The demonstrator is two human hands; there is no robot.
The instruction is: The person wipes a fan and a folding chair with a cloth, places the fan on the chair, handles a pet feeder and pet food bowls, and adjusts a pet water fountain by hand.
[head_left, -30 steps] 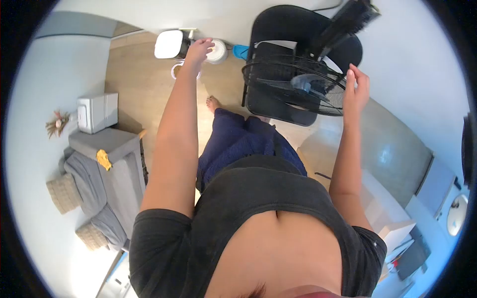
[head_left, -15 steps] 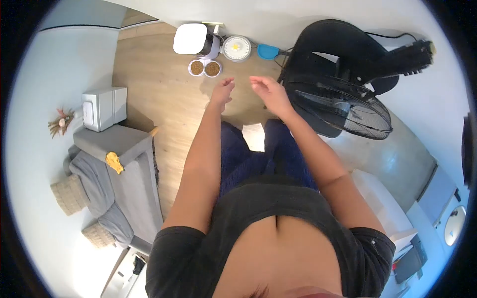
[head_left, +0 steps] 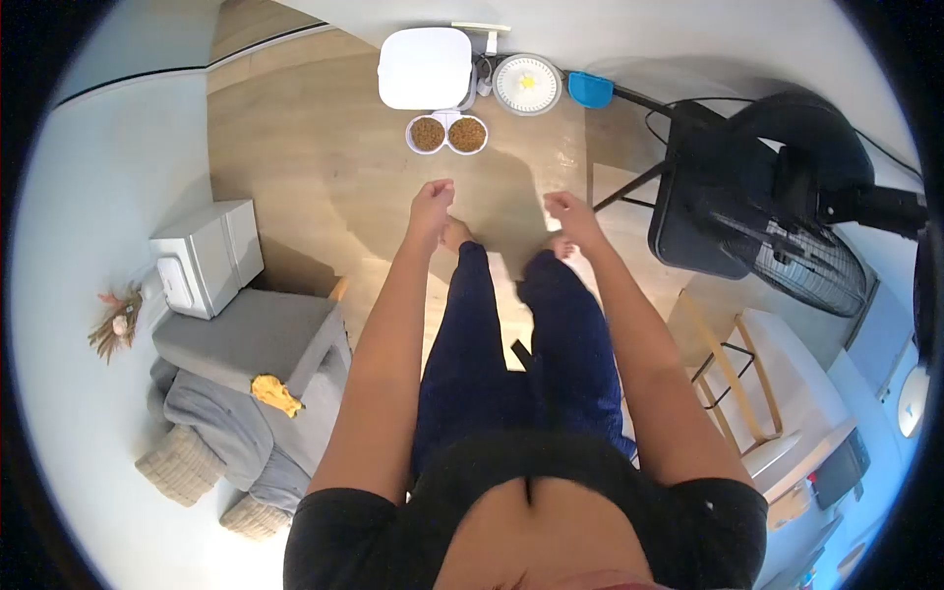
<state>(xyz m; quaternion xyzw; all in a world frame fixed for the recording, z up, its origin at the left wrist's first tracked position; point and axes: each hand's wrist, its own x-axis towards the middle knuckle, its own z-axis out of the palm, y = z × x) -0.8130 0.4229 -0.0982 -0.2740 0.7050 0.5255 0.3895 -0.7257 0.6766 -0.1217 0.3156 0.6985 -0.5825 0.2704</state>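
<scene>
My left hand [head_left: 431, 213] hovers over the wood floor with loosely bent fingers and holds nothing. Opposite it, my right hand [head_left: 577, 220] hangs empty too, its fingers slightly curled inward. Ahead of both hands stands a white pet feeder [head_left: 426, 69] with a square lid. Two joined bowls of brown kibble [head_left: 467, 135] sit at its front. Beside it is a round white pet fountain [head_left: 527, 86] with a yellow flower-shaped centre. A blue dustpan-like tray [head_left: 590, 90] lies to the fountain's right. Neither hand touches any of these.
On the right, a black chair [head_left: 703, 206] stands beside a black fan [head_left: 811, 261]. A grey sofa [head_left: 251, 329] with a yellow cloth [head_left: 275, 394] and a white box-shaped appliance [head_left: 211, 258] are on the left. A wooden-legged chair [head_left: 733, 374] is at the lower right.
The feeder, bowls and fountain appear larger and further right. More of my legs and both feet show. My hands are further apart and lower in the view.
</scene>
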